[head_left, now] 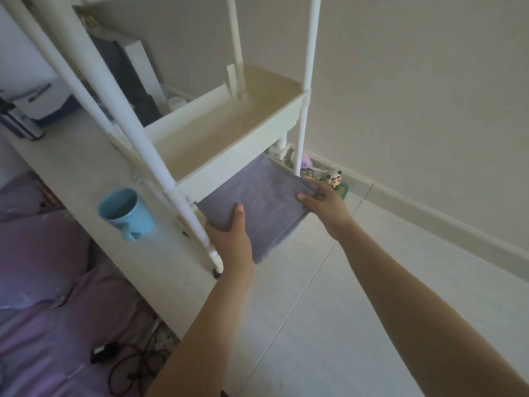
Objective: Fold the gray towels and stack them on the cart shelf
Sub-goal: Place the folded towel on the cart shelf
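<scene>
One head-worn wide-angle view, looking steeply down and forward along both outstretched forearms. The white cart (229,130) fills the upper middle, close in, with the tiled floor (372,296) below and wall (415,81) at right.

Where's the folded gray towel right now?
In the head view, centre frame: the towel is held between the left hand and right hand, its far edge under the cart's empty tray, right of the blue mug.

A blue mug (126,214) sits on the white ledge (83,173); a panda figurine (334,177) stands by the wall.
</scene>
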